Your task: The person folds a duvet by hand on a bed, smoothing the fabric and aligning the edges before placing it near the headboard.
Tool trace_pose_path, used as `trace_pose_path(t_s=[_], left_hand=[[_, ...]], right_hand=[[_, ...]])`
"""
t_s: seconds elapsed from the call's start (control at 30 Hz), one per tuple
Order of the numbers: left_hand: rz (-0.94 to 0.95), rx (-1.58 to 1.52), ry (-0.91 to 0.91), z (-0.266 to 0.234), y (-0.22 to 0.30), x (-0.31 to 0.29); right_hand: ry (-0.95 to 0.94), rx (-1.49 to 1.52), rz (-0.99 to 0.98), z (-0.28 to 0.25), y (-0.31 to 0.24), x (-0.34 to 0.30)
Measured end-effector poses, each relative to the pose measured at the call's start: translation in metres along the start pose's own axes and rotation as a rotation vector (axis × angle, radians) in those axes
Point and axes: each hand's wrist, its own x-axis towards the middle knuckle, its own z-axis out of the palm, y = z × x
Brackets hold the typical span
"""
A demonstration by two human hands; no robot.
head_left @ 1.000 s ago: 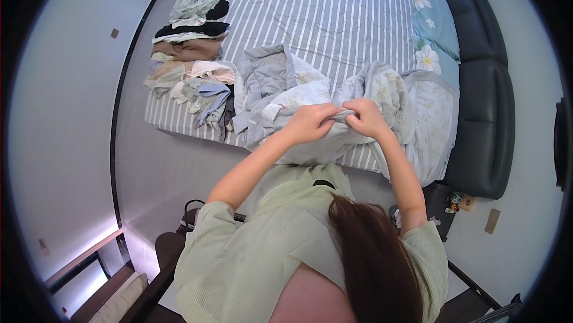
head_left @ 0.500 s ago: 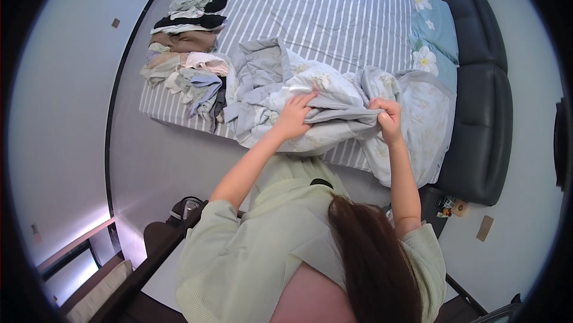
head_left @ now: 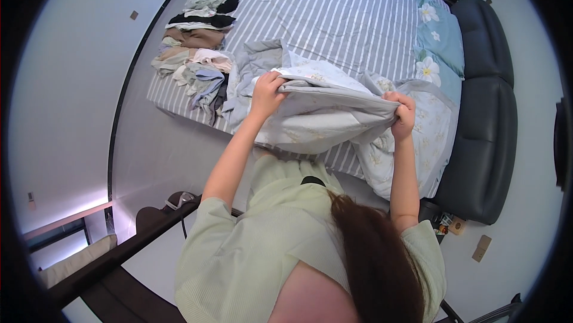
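A floral quilt, white with a grey edging and grey reverse, lies bunched across the near side of the bed. My left hand is closed on its grey edge, left of the middle. Farther right, my right hand grips the same edge in a fist. Between my hands the edge is drawn out nearly straight and lifted, with the cloth hanging below it toward me. One part of the quilt spreads to the right near the headboard; a folded grey part lies beyond my left hand.
The bed has a grey-and-white striped sheet. A row of piled clothes lies along its left end. Blue-green pillows with flowers rest against a black padded headboard. A dark bedside stand with small items is at the near right.
My left hand has moved left and up from lying on the quilt to gripping its edge. My right hand has shifted slightly right, and the edge between them is now stretched out.
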Motion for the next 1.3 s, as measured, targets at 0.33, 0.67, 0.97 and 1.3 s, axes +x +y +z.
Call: trace_pose_path(t_s=[0.33,0.67,0.97,1.3], left_hand=[[0.203,-0.085,-0.298,0.005,-0.045,-0.015],[0.098,-0.072,-0.2,-0.036,-0.134,0.006],[-0.162,-0.514,-0.201,-0.046,-0.149,0.037],[0.246,-0.279,-0.078,-0.054,-0.171,0.105]], right_hand=[[0.211,0.271,-0.111,0.033,-0.005,0.028],[0.347,0.277,-0.116,0.116,0.017,0.058],[0.535,0.204,-0.158,0.17,0.015,0.054],[0.686,0.129,-0.162,0.171,0.0,0.026]])
